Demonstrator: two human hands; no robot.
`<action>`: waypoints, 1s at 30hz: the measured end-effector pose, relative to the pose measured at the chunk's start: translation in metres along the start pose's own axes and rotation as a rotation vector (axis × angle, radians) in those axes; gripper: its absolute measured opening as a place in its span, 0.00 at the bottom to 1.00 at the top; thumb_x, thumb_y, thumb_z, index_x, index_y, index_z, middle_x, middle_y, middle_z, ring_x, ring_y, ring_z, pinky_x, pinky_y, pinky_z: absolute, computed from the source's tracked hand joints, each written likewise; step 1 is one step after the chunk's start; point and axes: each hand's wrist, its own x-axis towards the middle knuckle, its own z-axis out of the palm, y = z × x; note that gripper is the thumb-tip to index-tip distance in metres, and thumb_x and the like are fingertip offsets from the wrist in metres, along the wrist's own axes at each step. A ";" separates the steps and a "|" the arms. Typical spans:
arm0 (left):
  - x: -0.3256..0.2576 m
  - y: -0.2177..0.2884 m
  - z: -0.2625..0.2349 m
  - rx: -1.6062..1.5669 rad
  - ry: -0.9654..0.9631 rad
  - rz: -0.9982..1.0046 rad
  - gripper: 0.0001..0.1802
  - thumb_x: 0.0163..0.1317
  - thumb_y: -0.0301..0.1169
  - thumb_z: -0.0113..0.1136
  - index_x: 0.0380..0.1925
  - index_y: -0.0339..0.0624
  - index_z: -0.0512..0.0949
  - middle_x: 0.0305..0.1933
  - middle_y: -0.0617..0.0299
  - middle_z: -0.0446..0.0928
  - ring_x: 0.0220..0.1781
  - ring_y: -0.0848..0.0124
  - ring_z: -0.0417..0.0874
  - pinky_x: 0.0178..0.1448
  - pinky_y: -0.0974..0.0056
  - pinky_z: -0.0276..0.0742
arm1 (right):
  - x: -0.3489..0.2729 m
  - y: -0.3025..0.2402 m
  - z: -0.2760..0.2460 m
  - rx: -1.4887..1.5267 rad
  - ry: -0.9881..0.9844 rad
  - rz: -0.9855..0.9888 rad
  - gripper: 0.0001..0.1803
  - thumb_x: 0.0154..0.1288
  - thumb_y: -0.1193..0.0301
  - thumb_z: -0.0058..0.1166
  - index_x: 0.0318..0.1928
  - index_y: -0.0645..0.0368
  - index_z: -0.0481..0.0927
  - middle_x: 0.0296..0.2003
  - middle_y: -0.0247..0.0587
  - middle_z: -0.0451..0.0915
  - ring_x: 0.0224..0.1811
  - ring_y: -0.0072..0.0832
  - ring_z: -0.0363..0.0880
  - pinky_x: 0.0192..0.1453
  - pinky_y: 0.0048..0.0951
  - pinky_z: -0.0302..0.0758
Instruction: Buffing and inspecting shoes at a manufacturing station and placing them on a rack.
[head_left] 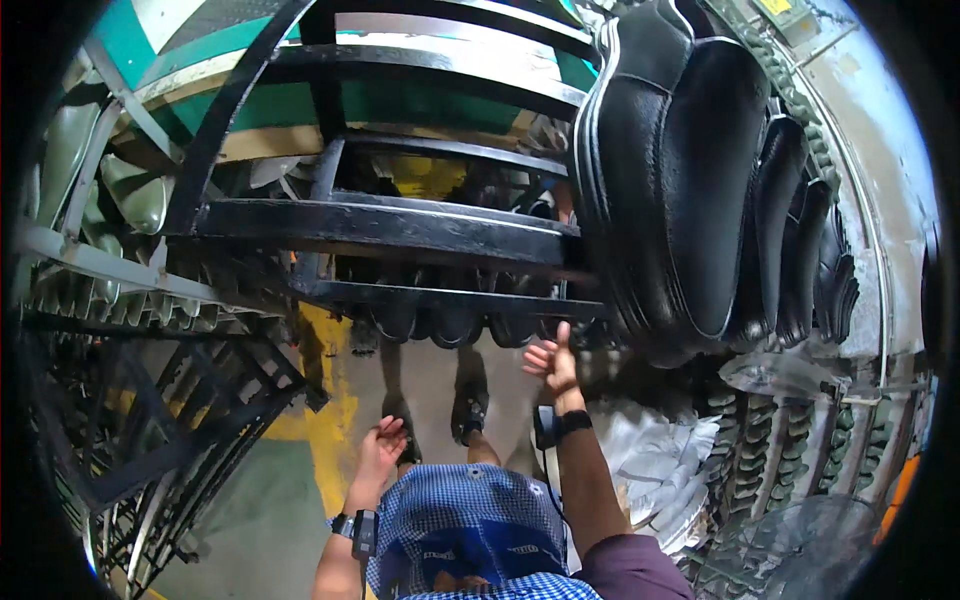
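My right hand (555, 362) is raised palm up with fingers apart, just below the lower bar of a black metal rack (390, 228). It holds nothing. The toes of several dark shoes (455, 325) hang in a row under that bar, left of the hand. Lower down, near my apron, my left hand (380, 448) is empty, its fingers loosely bent and apart. A large black shoe (665, 190) with pale lines along its sole edge stands close at the upper right. More black shoes (785, 220) line up behind it.
Several folded black frames (180, 420) lean at the left, beside a yellow floor stripe (325, 390). White crumpled sheeting (655, 460) lies right of my right forearm. Racks of greenish shoe-shaped forms (790, 450) fill the lower right; similar forms (135, 190) sit at the upper left.
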 end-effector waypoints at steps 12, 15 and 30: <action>0.075 -0.001 0.156 0.006 -0.122 -0.034 0.22 0.60 0.39 0.51 0.50 0.40 0.60 0.48 0.54 0.70 0.48 0.63 0.75 0.49 0.60 0.73 | 0.038 -0.042 -0.011 0.269 0.215 -0.107 0.15 0.59 0.62 0.52 0.43 0.58 0.72 0.32 0.42 0.76 0.29 0.27 0.75 0.36 0.30 0.78; 0.084 -0.005 0.166 0.045 -0.121 0.081 0.20 0.61 0.40 0.50 0.47 0.41 0.63 0.47 0.52 0.71 0.48 0.65 0.75 0.51 0.60 0.72 | 0.022 -0.028 -0.004 0.233 0.238 -0.092 0.20 0.53 0.60 0.59 0.42 0.58 0.72 0.31 0.44 0.77 0.28 0.28 0.76 0.35 0.28 0.78; 0.092 0.007 0.163 -0.156 0.009 0.030 0.27 0.56 0.42 0.56 0.52 0.49 0.58 0.48 0.62 0.68 0.44 0.63 0.77 0.46 0.55 0.73 | -0.009 0.011 0.068 0.278 0.110 0.103 0.11 0.52 0.66 0.60 0.25 0.55 0.71 0.22 0.32 0.71 0.27 0.31 0.75 0.43 0.48 0.76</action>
